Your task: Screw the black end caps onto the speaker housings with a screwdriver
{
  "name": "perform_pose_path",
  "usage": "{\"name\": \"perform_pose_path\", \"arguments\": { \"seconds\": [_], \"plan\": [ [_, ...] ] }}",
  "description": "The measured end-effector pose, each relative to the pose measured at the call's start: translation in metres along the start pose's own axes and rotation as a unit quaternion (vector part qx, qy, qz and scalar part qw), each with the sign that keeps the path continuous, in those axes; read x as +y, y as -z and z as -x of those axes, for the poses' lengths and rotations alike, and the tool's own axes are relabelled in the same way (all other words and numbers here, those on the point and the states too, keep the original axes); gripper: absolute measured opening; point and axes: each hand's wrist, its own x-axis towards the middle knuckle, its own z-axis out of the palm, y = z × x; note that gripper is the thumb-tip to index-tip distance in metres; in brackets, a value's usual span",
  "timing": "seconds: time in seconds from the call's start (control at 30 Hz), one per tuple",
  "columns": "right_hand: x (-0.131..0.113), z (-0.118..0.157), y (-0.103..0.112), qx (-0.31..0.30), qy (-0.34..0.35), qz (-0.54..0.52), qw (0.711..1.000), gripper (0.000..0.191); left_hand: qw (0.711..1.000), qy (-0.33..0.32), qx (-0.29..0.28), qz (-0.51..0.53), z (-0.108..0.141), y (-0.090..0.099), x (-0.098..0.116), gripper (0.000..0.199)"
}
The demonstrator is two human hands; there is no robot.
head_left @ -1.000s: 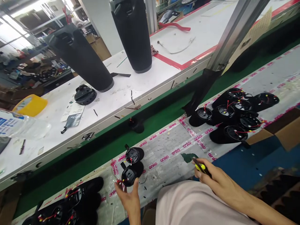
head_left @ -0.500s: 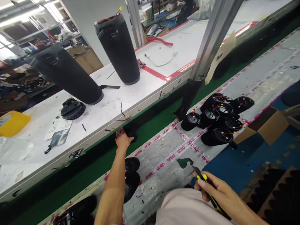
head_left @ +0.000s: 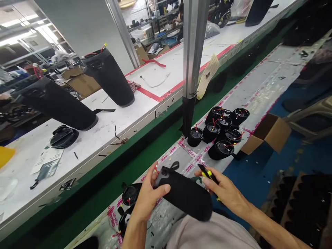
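My left hand (head_left: 151,193) grips a black cylindrical speaker body (head_left: 186,193) by its end with the small strap loop. It is held tilted over the plastic-covered surface in front of me, and a bit of red wire shows by the fingers. In my right hand (head_left: 220,186) is a black and yellow utility knife (head_left: 207,173), its blade pointing up and left, close beside the speaker. Two more speaker bodies (head_left: 130,194) stand partly hidden behind my left forearm. Several others (head_left: 213,129) with red wires on top stand grouped further along.
A green conveyor belt (head_left: 145,148) runs between my surface and the white bench (head_left: 135,121). Two large speakers (head_left: 110,77) and a black round part (head_left: 64,136) are on that bench. A metal post (head_left: 193,52) rises beyond the belt. An open carton (head_left: 267,135) sits right.
My left hand has come back from the green belt and now holds a speaker body in front of me. My right hand, still with the knife, has moved slightly up and left.
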Motion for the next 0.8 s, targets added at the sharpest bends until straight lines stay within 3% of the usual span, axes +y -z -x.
{"name": "perform_pose_path", "arguments": {
  "seconds": [0.07, 0.13, 0.23, 0.3, 0.43, 0.53, 0.6, 0.67, 0.73, 0.8],
  "plan": [
    [0.006, 0.005, -0.006, -0.067, -0.031, -0.044, 0.996, 0.066, 0.996, 0.017, 0.000, 0.093, 0.014, -0.015, -0.005, 0.104],
    [0.012, 0.014, -0.016, -0.110, -0.065, -0.088, 0.988, 0.068, 0.983, 0.027, 0.043, 0.174, 0.023, -0.031, -0.013, 0.104],
    [0.013, 0.029, -0.030, -0.133, -0.111, -0.127, 0.977, 0.068, 0.954, 0.063, 0.102, 0.274, 0.035, -0.054, -0.024, 0.092],
    [0.012, 0.033, -0.033, -0.138, -0.123, -0.139, 0.973, 0.067, 0.939, 0.081, 0.106, 0.316, 0.045, -0.065, -0.028, 0.075],
    [0.011, 0.029, -0.023, -0.166, -0.133, -0.156, 0.964, 0.065, 0.929, 0.088, 0.069, 0.353, 0.065, -0.074, -0.029, 0.060],
    [0.002, 0.025, -0.001, -0.126, -0.132, -0.146, 0.972, 0.061, 0.931, 0.104, 0.085, 0.338, 0.073, -0.073, -0.027, 0.065],
    [-0.014, 0.025, 0.014, -0.084, -0.071, -0.083, 0.991, 0.056, 0.936, 0.106, 0.104, 0.318, 0.075, -0.071, -0.026, 0.068],
    [-0.036, 0.029, 0.025, -0.076, 0.056, 0.048, 0.994, 0.045, 0.947, 0.096, 0.093, 0.294, 0.075, -0.069, -0.023, 0.067],
    [-0.056, 0.031, 0.028, -0.097, 0.221, 0.211, 0.947, 0.033, 0.961, 0.072, 0.063, 0.261, 0.075, -0.067, -0.019, 0.064],
    [-0.069, 0.031, 0.024, -0.096, 0.363, 0.353, 0.857, 0.025, 0.970, 0.048, 0.052, 0.232, 0.075, -0.065, -0.014, 0.062]
  ]
}}
